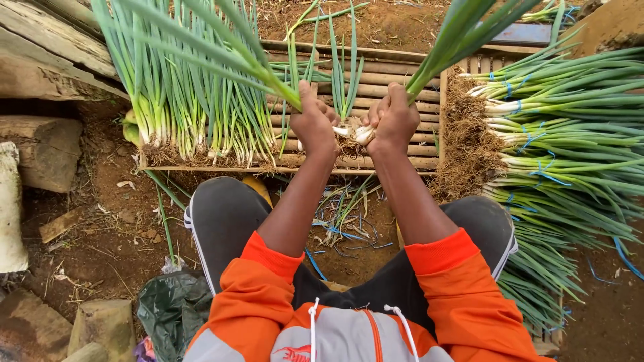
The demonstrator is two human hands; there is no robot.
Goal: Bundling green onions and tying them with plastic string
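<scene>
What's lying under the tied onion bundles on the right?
The tied green onion bundles rest on a slatted bamboo rack, its slats showing only left of their roots. Beneath the pile itself the rack is covered by stalks, so nothing more can be seen.

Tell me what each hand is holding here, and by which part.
Each hand grips green onions low on the stalks, just above the white bulbs: the left hand one bunch, the right hand another.

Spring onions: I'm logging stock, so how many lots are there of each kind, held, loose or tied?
Held bunches: 2 (left-hand bunch in left hand, right-hand bunch in right hand)
Loose row on slatted rack: 1
Tied pile: 1
Total: 4
</scene>
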